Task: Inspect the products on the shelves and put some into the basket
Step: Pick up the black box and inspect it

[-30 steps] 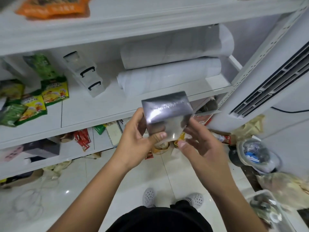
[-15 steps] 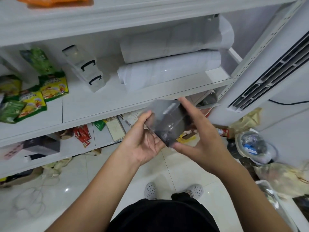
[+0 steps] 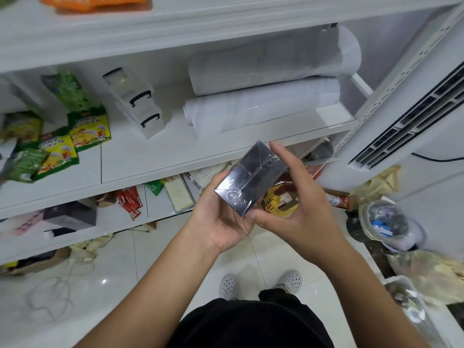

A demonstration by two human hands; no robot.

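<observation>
Between both hands [image 3: 253, 212], grip on dark box [image 3: 251, 179].

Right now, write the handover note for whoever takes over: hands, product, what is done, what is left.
Left hand: holds the dark film-wrapped box from below, fingers curled round its left side.
Right hand: grips the same box, index finger along its top right edge, thumb at its lower corner.
Box: in front of the white shelves, clear of them.
Done: box picked up and under inspection.
Left: put it in the basket, which is not clearly in view; check further products.
</observation>
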